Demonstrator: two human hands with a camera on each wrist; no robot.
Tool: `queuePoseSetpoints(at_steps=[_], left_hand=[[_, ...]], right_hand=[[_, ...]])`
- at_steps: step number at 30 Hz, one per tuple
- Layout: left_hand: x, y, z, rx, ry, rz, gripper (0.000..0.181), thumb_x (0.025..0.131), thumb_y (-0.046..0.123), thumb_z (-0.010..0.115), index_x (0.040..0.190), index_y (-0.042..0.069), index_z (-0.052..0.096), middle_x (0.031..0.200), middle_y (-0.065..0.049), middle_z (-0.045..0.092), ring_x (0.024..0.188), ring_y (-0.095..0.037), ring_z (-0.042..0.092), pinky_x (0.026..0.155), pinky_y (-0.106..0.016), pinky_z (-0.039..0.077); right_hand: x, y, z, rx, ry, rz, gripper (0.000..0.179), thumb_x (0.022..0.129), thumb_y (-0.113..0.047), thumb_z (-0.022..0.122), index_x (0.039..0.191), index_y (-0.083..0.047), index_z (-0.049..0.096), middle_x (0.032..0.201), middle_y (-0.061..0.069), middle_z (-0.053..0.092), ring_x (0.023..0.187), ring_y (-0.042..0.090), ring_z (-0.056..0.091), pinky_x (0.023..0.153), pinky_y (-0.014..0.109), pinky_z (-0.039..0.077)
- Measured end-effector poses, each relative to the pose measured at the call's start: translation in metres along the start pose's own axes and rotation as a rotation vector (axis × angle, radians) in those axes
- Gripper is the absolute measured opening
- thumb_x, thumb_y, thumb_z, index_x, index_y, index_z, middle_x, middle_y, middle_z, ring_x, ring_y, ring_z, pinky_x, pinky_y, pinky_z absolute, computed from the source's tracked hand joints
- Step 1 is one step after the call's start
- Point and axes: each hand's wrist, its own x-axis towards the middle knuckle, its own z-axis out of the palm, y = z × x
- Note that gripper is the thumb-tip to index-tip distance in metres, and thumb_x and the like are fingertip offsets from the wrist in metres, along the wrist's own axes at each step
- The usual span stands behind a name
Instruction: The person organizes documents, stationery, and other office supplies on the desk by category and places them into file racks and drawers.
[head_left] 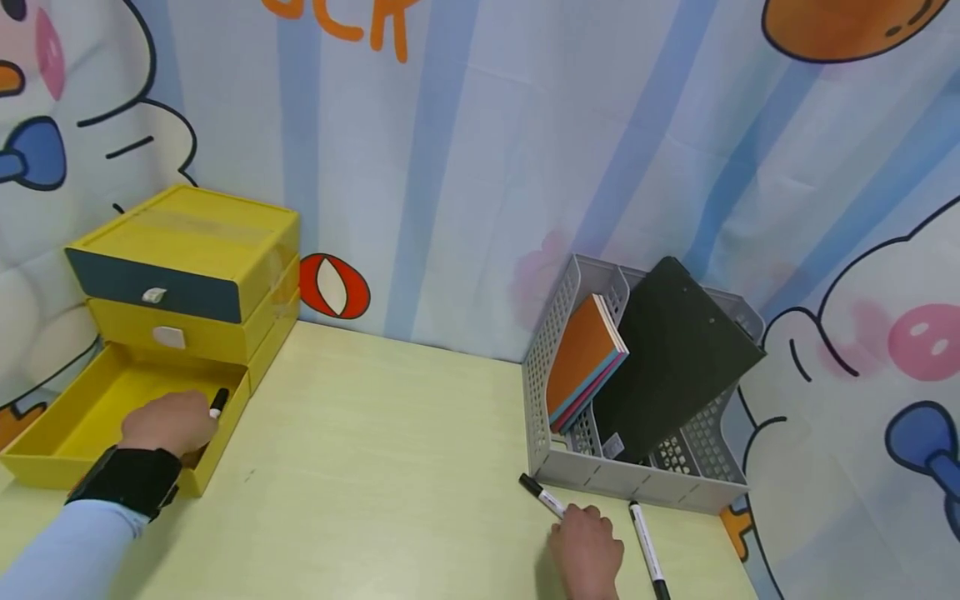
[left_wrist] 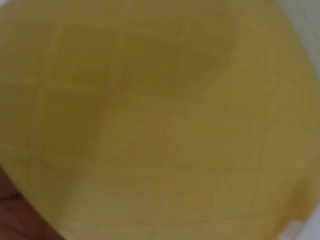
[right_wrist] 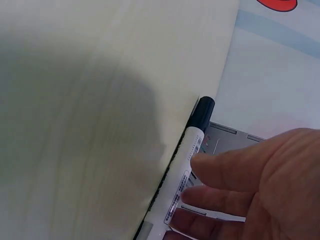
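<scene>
My left hand (head_left: 171, 423) is inside the pulled-out bottom drawer (head_left: 45, 467) of the yellow cabinet, close to its right wall. It holds a marker whose black cap (head_left: 220, 400) sticks out past the fingers; the rest is hidden by the hand. Blurred yellow drawer surface (left_wrist: 200, 125) fills the left wrist view. At the front right, my right hand (head_left: 588, 550) has thumb and bent fingertips on a white marker (right_wrist: 187, 152) with a black cap, over the table. Another black-capped marker (head_left: 648, 546) lies just right of that hand.
Two closed drawers, one with a dark blue front (head_left: 153, 285), sit above the pulled-out one. A grey file rack (head_left: 637, 482) stands at the back right, holding notebooks (head_left: 581, 358) and a leaning black clipboard (head_left: 667, 358). A printed curtain (head_left: 480, 167) hangs behind the table.
</scene>
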Motion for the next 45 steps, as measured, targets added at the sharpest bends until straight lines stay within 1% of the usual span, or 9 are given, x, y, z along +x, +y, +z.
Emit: queuePoseSetpoints(at_steps=[3, 7, 15, 18, 21, 25, 29, 38, 45], left_hand=[[-0.001, 0.0, 0.0, -0.029, -0.055, -0.003, 0.021, 0.089, 0.014, 0.063, 0.074, 0.0, 0.058, 0.064, -0.01, 0.049, 0.062, -0.029, 0.051, 0.06, -0.039, 0.038], [-0.006, 0.004, -0.002, -0.034, -0.046, 0.009, 0.024, 0.091, 0.016, 0.063, 0.073, 0.001, 0.058, 0.064, -0.01, 0.047, 0.063, -0.028, 0.05, 0.06, -0.039, 0.038], [-0.016, 0.025, 0.0, -0.012, 0.155, 0.074, 0.023, 0.092, 0.015, 0.059, 0.072, 0.003, 0.056, 0.061, -0.008, 0.045, 0.059, -0.027, 0.047, 0.057, -0.041, 0.037], [-0.019, 0.038, 0.003, 0.002, 0.205, 0.109, 0.023, 0.093, 0.019, 0.062, 0.081, 0.0, 0.059, 0.063, -0.009, 0.046, 0.061, -0.028, 0.048, 0.058, -0.043, 0.039], [-0.021, 0.053, 0.01, 0.008, 0.228, 0.155, 0.027, 0.092, 0.021, 0.067, 0.095, -0.006, 0.063, 0.074, -0.014, 0.057, 0.066, -0.029, 0.052, 0.062, -0.047, 0.047], [-0.022, 0.074, 0.028, 0.021, 0.2, 0.213, 0.034, 0.092, 0.021, 0.07, 0.11, -0.007, 0.066, 0.095, -0.021, 0.067, 0.076, -0.032, 0.059, 0.073, -0.053, 0.053], [-0.026, 0.094, 0.049, 0.019, 0.138, 0.252, 0.029, 0.091, 0.022, 0.071, 0.108, -0.001, 0.069, 0.097, -0.016, 0.069, 0.082, -0.03, 0.062, 0.076, -0.051, 0.053], [-0.042, 0.135, 0.085, -0.04, 0.117, 0.37, 0.016, 0.089, 0.027, 0.073, 0.09, 0.011, 0.073, 0.091, -0.004, 0.071, 0.077, -0.021, 0.063, 0.064, -0.04, 0.051], [-0.051, 0.158, 0.101, -0.172, 0.034, 0.443, 0.029, 0.092, 0.035, 0.068, 0.072, 0.015, 0.069, 0.065, 0.004, 0.058, 0.061, -0.013, 0.051, 0.057, -0.032, 0.043]], right_hand=[[0.0, 0.0, 0.0, -0.013, 0.0, -0.009, 0.013, 0.086, -0.009, 0.063, 0.088, 0.004, 0.066, 0.082, 0.02, 0.057, 0.082, 0.041, 0.058, 0.065, 0.06, 0.048], [0.0, 0.001, 0.003, -0.007, -0.037, -0.007, 0.006, 0.084, -0.002, 0.059, 0.082, 0.0, 0.065, 0.079, 0.016, 0.057, 0.077, 0.038, 0.061, 0.063, 0.057, 0.049], [0.0, -0.005, 0.004, 0.009, -0.102, 0.012, 0.004, 0.084, -0.002, 0.063, 0.083, -0.005, 0.065, 0.081, 0.012, 0.06, 0.074, 0.032, 0.062, 0.061, 0.05, 0.05], [-0.001, -0.009, 0.005, 0.014, -0.115, 0.015, 0.004, 0.083, -0.007, 0.068, 0.081, -0.007, 0.064, 0.079, 0.01, 0.06, 0.073, 0.031, 0.062, 0.06, 0.049, 0.05], [-0.003, -0.015, 0.007, 0.032, -0.117, 0.009, 0.006, 0.081, -0.01, 0.07, 0.079, -0.008, 0.064, 0.076, 0.008, 0.06, 0.07, 0.029, 0.061, 0.058, 0.048, 0.048], [-0.006, -0.027, 0.009, 0.088, -0.1, -0.015, 0.005, 0.079, -0.012, 0.07, 0.082, -0.009, 0.069, 0.073, 0.004, 0.061, 0.066, 0.024, 0.058, 0.056, 0.045, 0.046], [-0.01, -0.045, 0.01, 0.163, -0.071, -0.053, 0.008, 0.078, -0.014, 0.074, 0.085, -0.01, 0.073, 0.072, 0.001, 0.062, 0.063, 0.019, 0.055, 0.054, 0.04, 0.044], [-0.023, -0.085, 0.007, 0.276, -0.027, -0.188, 0.011, 0.078, -0.015, 0.078, 0.085, -0.008, 0.074, 0.069, -0.001, 0.062, 0.058, 0.015, 0.05, 0.051, 0.034, 0.042], [-0.037, -0.115, 0.007, 0.362, -0.005, -0.302, 0.014, 0.078, -0.015, 0.08, 0.086, -0.006, 0.075, 0.067, -0.005, 0.062, 0.057, 0.009, 0.051, 0.051, 0.029, 0.041]])
